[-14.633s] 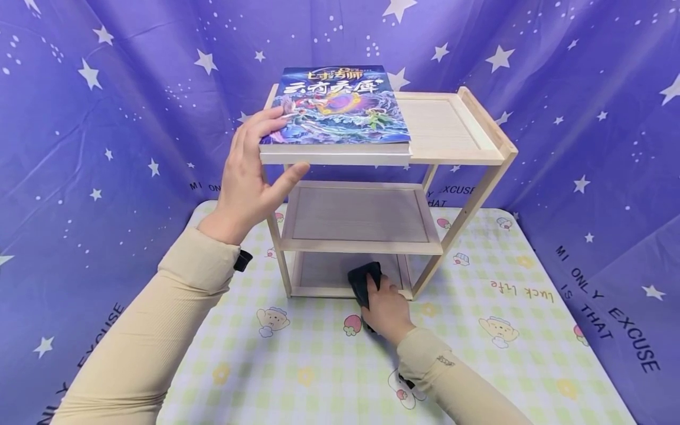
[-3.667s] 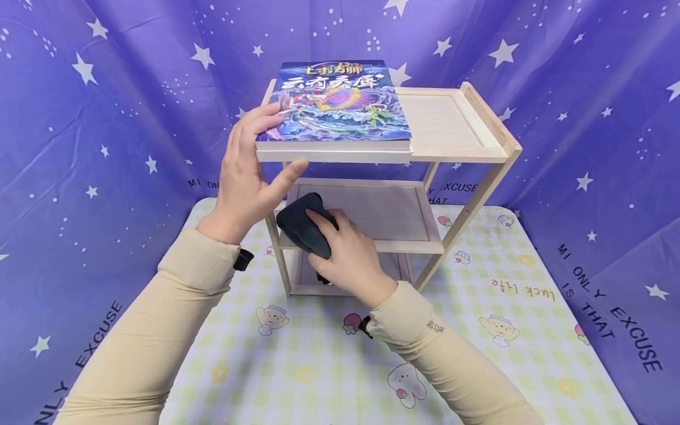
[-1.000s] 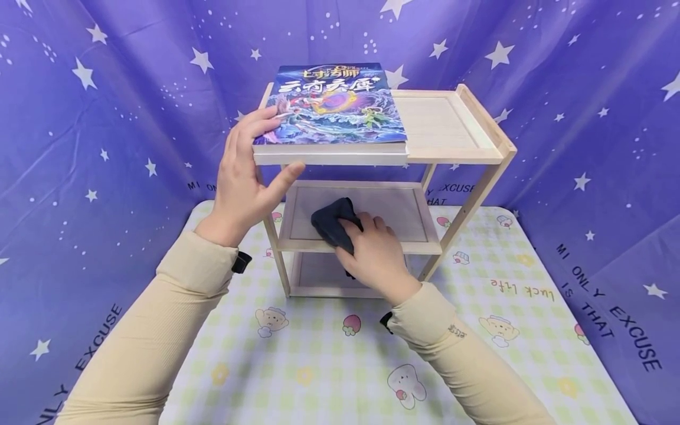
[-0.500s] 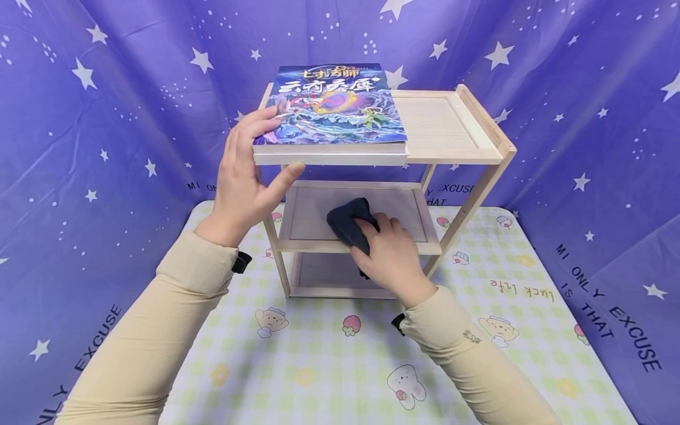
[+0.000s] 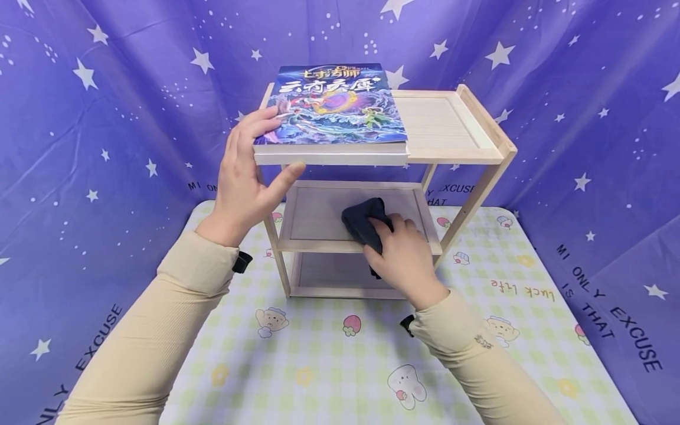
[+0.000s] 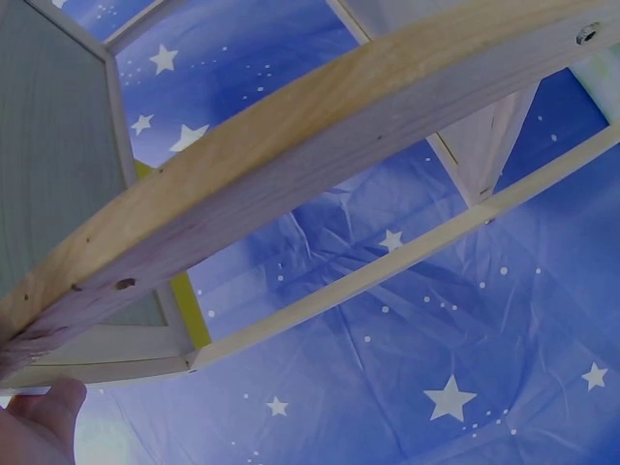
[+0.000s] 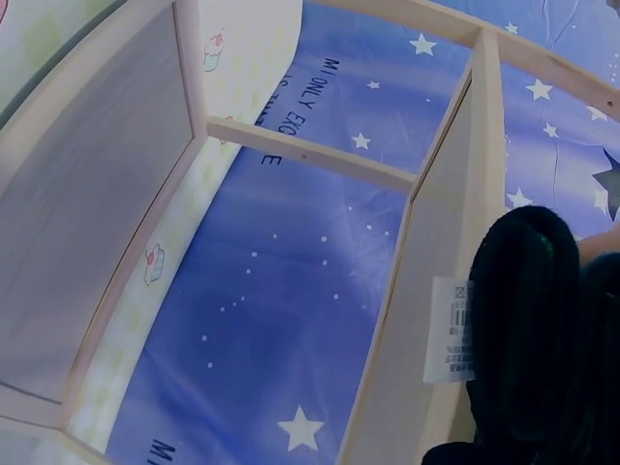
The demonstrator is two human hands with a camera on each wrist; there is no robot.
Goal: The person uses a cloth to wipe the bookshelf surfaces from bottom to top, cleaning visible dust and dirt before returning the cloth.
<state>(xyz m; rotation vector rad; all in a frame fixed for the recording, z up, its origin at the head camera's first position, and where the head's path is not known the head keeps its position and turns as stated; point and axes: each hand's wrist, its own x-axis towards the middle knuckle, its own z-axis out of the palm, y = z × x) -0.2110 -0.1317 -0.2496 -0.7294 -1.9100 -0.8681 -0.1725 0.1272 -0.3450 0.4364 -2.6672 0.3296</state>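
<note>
In the head view my right hand (image 5: 402,258) grips a folded dark navy cloth (image 5: 363,221) on the right half of the middle board (image 5: 313,215) of a small wooden shelf rack (image 5: 473,200). In the right wrist view the cloth (image 7: 528,320) looks nearly black, with a white label (image 7: 449,329) sticking out. My left hand (image 5: 244,171) holds the rack's upper left end, its fingers over the side onto a thick book (image 5: 332,112) and its thumb below the front edge. The left wrist view shows part of that hand (image 6: 44,426) by the top board.
The rack's bottom board (image 5: 329,274) lies under the middle one. A pale green and white checked tablecloth (image 5: 319,360) covers the table. Purple star-printed curtains (image 5: 106,177) hang behind and on both sides. The book covers the top board's left part; bare wood (image 5: 438,124) shows at right.
My right hand has slid the cloth rightward along the middle board over the last second. Earlier the cloth was on the bottom board, then at the middle board's left end. My left hand stays put.
</note>
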